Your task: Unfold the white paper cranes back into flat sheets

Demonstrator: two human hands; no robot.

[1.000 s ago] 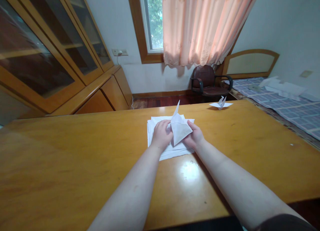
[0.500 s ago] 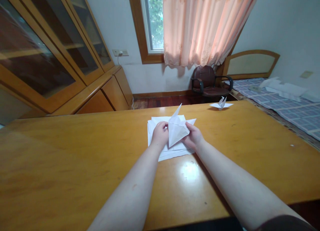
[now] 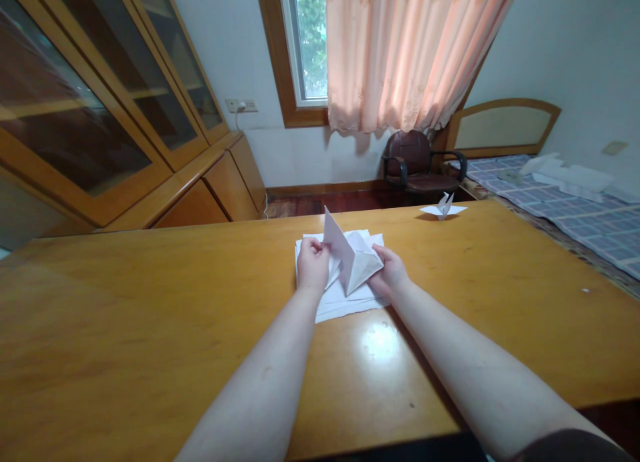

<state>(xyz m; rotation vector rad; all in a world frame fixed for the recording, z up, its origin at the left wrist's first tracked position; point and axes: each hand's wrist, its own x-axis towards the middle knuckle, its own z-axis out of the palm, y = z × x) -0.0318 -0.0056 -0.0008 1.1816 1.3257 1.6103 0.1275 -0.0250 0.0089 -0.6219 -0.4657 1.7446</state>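
A partly folded white paper shape point(image 3: 351, 257) is held up between both hands, just above a stack of white paper sheets point(image 3: 345, 303) on the wooden table point(image 3: 150, 315). My left hand point(image 3: 313, 265) pinches a raised pointed flap on the shape's left side. On the right, my right hand point(image 3: 389, 273) grips the shape's edge with closed fingers.
A finished white paper crane point(image 3: 443, 208) sits near the table's far right edge. Beyond the table stand a dark armchair point(image 3: 419, 163), a bed with a checked cover point(image 3: 565, 209) and glass-door wooden cabinets point(image 3: 100, 115). A pink curtain point(image 3: 410, 49) hangs over the window.
My left hand has pulled a flap of the paper shape up and to the left, so the tall point now stands further left. My right hand has kept its hold.
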